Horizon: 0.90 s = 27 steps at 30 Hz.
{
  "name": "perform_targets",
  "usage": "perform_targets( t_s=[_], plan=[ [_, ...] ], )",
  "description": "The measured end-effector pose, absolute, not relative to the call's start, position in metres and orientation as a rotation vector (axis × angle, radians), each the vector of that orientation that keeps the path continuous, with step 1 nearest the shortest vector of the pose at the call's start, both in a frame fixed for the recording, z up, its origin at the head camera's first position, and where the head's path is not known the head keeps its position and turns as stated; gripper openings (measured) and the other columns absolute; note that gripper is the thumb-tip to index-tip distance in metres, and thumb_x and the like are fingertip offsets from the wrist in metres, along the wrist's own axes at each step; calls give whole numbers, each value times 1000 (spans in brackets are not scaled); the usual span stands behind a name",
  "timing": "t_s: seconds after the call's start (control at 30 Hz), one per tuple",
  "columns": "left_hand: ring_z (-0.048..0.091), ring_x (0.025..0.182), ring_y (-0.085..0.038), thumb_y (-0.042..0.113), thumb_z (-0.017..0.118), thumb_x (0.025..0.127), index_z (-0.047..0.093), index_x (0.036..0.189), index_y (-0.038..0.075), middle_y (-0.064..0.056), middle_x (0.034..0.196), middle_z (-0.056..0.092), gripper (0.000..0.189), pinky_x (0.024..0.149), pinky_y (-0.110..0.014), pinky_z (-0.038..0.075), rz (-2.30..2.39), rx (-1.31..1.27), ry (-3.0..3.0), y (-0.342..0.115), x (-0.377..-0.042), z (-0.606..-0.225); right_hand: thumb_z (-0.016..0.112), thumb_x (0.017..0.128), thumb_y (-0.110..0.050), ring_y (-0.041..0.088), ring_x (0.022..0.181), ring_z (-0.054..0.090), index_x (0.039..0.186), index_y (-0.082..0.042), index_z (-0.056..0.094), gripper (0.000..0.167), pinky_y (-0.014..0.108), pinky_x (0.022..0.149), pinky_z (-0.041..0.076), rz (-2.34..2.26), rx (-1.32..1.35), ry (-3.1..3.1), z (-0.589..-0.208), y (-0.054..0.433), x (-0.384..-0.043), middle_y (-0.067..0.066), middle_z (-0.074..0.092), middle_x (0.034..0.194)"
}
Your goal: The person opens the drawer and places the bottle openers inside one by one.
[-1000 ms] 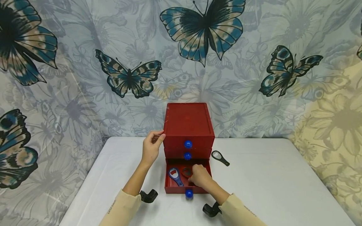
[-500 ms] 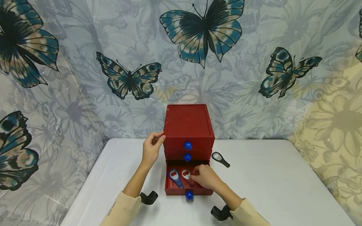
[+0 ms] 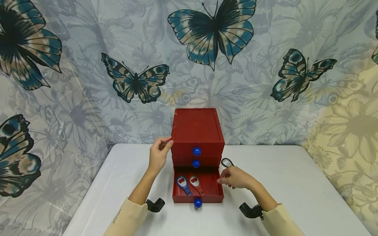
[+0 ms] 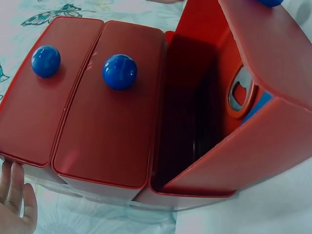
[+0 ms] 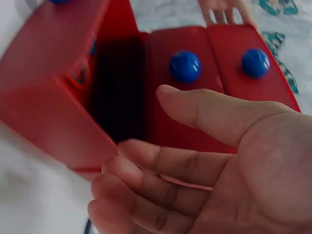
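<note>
A red drawer cabinet [image 3: 196, 126] stands with its bottom drawer [image 3: 183, 199] pulled out. In that drawer lie a blue bottle opener [image 3: 186, 189] and a red bottle opener [image 3: 198, 186], side by side. My left hand [image 3: 157, 157] has its fingertips at the cabinet's upper left side. Just off the drawer's right wall hovers my right hand [image 3: 238, 178], fingers loosely bent and holding nothing. A black bottle opener [image 3: 226, 162] lies on the table behind it, its handle hidden by the hand. The left wrist view shows the red opener's head [image 4: 236, 95] inside the drawer.
Two upper drawers are closed, each with a blue knob [image 3: 196, 151]. The pulled-out drawer's own blue knob [image 3: 198, 203] sticks out toward me. A white cloth [image 3: 295, 183] covers the table, and a butterfly-print backdrop [image 3: 236, 121] hangs behind.
My right hand has let go of the red bottle opener, leaving it beside the blue one, and moved right out of the drawer toward the black opener. My left hand stays put.
</note>
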<state>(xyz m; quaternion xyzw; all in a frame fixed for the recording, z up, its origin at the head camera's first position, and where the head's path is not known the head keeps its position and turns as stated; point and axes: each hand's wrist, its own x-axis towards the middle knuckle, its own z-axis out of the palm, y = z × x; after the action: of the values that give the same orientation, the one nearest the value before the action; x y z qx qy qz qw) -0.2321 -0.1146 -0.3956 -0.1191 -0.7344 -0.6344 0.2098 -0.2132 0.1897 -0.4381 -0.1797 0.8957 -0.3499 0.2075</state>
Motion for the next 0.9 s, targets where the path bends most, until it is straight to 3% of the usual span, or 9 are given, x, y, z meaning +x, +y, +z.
perform_targets(
  t_s=[0.23, 0.53, 0.73, 0.9],
  plan=[
    [58, 83, 3, 4, 62, 93, 63, 111, -11, -28, 109, 64, 23, 77, -17, 49, -1749, -343, -2056, -116, -232, -395, 69, 89, -24, 17, 62, 56, 84, 3, 66, 27, 32, 57, 52, -1038, -431, 2444, -438, 210, -234, 5, 57, 68],
    [58, 82, 2, 4, 62, 93, 63, 110, -11, -27, 109, 64, 22, 77, -19, 49, -1743, -336, -2069, -117, -233, -398, 70, 87, -19, 14, 62, 56, 86, 1, 69, 20, 27, 56, 47, -1021, -221, 2682, -472, 226, -264, 8, 64, 70],
    [58, 82, 3, 4, 63, 93, 63, 109, -12, -28, 108, 64, 22, 77, -17, 49, -1734, -340, -2050, -116, -235, -398, 75, 79, -20, 26, 80, 64, 92, 5, 70, 30, 38, 68, 51, -848, -186, 2892, -482, 228, -278, 18, 71, 89],
    [58, 81, 4, 3, 63, 93, 63, 109, -11, -28, 107, 64, 22, 76, -17, 48, -1730, -341, -2047, -115, -235, -398, 77, 78, -21, 32, 85, 65, 100, 10, 67, 40, 45, 74, 53, -765, -101, 2909, -488, 226, -284, 23, 70, 95]
  ],
)
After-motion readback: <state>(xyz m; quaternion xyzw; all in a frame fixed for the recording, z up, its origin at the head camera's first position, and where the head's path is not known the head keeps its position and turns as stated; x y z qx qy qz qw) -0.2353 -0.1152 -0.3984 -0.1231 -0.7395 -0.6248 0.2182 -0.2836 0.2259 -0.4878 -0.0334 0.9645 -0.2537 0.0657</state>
